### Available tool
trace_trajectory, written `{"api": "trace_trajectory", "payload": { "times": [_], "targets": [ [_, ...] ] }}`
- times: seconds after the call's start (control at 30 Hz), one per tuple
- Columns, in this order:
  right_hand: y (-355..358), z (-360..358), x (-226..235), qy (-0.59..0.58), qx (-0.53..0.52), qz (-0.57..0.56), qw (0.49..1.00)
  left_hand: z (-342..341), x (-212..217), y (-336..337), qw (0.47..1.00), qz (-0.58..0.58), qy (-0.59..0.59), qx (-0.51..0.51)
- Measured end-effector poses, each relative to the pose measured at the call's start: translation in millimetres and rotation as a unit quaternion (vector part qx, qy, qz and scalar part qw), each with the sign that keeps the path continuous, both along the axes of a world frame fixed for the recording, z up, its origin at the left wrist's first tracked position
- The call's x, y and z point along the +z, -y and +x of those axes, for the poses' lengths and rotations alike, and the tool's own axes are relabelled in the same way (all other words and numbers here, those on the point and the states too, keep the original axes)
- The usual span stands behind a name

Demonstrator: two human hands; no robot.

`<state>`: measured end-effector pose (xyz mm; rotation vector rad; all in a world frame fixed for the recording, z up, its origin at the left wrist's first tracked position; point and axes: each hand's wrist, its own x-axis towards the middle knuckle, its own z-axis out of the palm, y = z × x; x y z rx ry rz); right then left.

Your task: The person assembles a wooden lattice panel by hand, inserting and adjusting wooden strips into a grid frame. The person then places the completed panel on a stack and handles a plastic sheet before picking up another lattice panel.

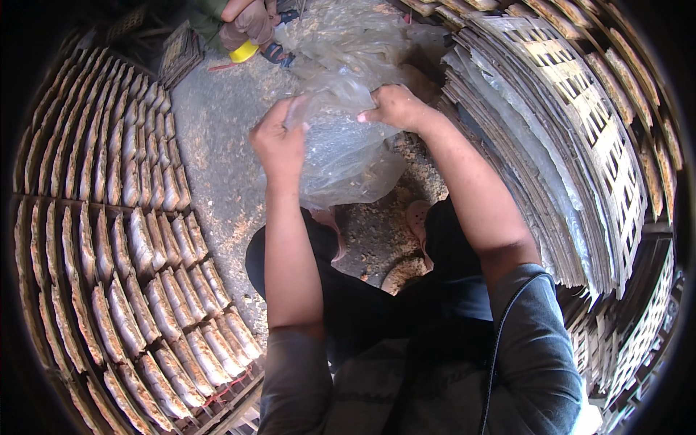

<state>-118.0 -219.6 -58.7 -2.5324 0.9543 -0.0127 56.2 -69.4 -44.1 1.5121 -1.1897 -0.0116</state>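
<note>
Clear plastic sheet (339,161), hanging between left hand (279,139) and right hand (399,109), each gripping its upper edge: probably light, limp, slippery, best held by gathered edges.

Plastic film (342,156): clear, thin and crinkled; you cannot tell from its folds whether it is a bag or a loose sheet.
Film's hold: pinched between thumb and fingers of your left hand (278,141) and your right hand (396,109), bunched across the gap.
Film's drape: loose and billowing, rounded lower down.
Film's place: in front of you, over the floor (217,119).
</note>
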Motion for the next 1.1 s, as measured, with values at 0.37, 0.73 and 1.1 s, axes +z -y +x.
{"api": "trace_trajectory", "payload": {
  "times": [0.37,0.73,1.1],
  "targets": [
    [22.8,-18.1,-7.5,0.206,-0.014,0.124,0.971,35.5,9.1,-14.4,0.932,-0.089,0.222,0.271],
    [15.7,-23.9,11.6,0.078,0.014,-0.050,0.996,12.3,-3.4,-1.3,0.929,0.318,0.182,-0.053],
    [-6.8,-5.3,29.3,0.194,0.126,0.045,0.972,-18.9,-0.5,2.7,0.950,0.276,-0.007,-0.148]
  ]
}}
